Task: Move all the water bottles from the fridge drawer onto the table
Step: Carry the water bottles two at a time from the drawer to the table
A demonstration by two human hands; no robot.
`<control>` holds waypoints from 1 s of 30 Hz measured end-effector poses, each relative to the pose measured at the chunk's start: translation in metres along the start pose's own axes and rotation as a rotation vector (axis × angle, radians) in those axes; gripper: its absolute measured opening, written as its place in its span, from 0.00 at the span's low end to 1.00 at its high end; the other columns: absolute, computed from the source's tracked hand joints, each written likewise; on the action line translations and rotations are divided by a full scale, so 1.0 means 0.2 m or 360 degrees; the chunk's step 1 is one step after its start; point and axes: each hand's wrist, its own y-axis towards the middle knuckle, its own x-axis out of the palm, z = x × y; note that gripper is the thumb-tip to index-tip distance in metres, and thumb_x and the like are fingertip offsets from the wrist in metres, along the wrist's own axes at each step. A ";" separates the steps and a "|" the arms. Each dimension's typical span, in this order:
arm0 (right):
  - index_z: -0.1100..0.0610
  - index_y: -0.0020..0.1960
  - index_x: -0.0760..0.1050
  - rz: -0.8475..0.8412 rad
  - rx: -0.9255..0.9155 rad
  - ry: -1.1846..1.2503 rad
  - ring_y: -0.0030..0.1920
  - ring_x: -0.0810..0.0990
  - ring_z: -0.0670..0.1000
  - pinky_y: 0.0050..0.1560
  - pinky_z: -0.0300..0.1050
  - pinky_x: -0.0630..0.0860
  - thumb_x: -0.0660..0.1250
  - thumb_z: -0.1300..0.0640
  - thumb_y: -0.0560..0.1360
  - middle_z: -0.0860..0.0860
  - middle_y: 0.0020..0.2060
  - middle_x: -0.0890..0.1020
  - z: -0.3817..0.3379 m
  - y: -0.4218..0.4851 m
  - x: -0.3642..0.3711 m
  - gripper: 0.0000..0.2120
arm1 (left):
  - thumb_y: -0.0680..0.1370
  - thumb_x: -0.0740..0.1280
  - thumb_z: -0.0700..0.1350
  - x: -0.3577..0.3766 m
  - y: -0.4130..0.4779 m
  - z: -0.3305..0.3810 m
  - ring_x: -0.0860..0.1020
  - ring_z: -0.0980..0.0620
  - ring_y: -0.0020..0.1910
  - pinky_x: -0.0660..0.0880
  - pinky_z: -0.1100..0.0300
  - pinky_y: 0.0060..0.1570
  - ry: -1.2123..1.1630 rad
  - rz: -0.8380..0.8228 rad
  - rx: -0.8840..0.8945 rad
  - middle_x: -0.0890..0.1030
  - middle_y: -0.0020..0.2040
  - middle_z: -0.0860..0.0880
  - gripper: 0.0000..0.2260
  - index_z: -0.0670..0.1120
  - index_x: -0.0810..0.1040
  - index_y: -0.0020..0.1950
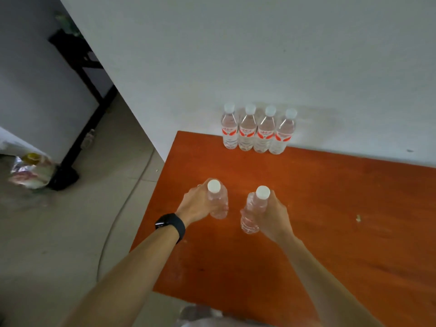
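Our left hand [200, 202] has its fingers wrapped round one water bottle [218, 204], and our right hand [273, 215] is clamped on a second bottle [251, 215]. Both bottles are white-capped, roughly upright and hold clear water, over the orange table [330, 208]. We cannot tell whether they touch the tabletop. The four other bottles [258, 131], red-labelled and also holding water, stand side by side at the table's far edge against the wall [236, 55].
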 end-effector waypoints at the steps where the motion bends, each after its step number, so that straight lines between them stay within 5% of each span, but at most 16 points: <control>1: 0.50 0.64 0.67 0.0025 -0.0014 0.0013 0.53 0.82 0.50 0.53 0.53 0.83 0.80 0.44 0.66 0.46 0.54 0.80 -0.04 0.08 -0.01 0.34 | 0.67 0.77 0.63 -0.02 0.08 0.02 0.81 0.57 0.53 0.79 0.59 0.52 0.0020 0.0000 0.0019 0.82 0.53 0.59 0.28 0.62 0.71 0.63; 6: 0.51 0.70 0.65 0.0224 -0.0076 0.0116 0.60 0.79 0.51 0.59 0.52 0.80 0.80 0.50 0.68 0.48 0.61 0.78 -0.21 0.39 -0.03 0.37 | 0.68 0.79 0.59 -0.14 0.42 0.12 0.80 0.53 0.56 0.80 0.55 0.55 0.0096 0.0045 0.0116 0.81 0.57 0.56 0.28 0.60 0.71 0.65; 16: 0.47 0.66 0.65 0.0367 -0.0103 0.0327 0.57 0.78 0.48 0.57 0.51 0.79 0.79 0.52 0.67 0.45 0.58 0.77 -0.35 0.73 -0.04 0.33 | 0.67 0.78 0.61 -0.30 0.85 0.18 0.78 0.52 0.56 0.76 0.53 0.55 0.0085 0.0036 0.0195 0.81 0.58 0.57 0.31 0.59 0.71 0.66; 22: 0.42 0.69 0.63 0.0325 -0.0073 0.0395 0.58 0.78 0.44 0.50 0.40 0.77 0.79 0.53 0.67 0.40 0.60 0.77 -0.33 0.79 -0.01 0.38 | 0.67 0.75 0.66 -0.26 0.94 0.12 0.80 0.55 0.55 0.81 0.48 0.54 0.0146 -0.0066 0.0355 0.80 0.56 0.59 0.28 0.64 0.68 0.63; 30: 0.45 0.78 0.53 0.0133 0.0189 0.0471 0.68 0.75 0.49 0.65 0.46 0.75 0.81 0.48 0.66 0.44 0.70 0.73 -0.12 0.81 0.09 0.50 | 0.63 0.79 0.65 -0.17 0.93 0.01 0.73 0.47 0.70 0.75 0.43 0.64 -0.0061 -0.0013 0.0159 0.68 0.75 0.51 0.50 0.63 0.53 0.76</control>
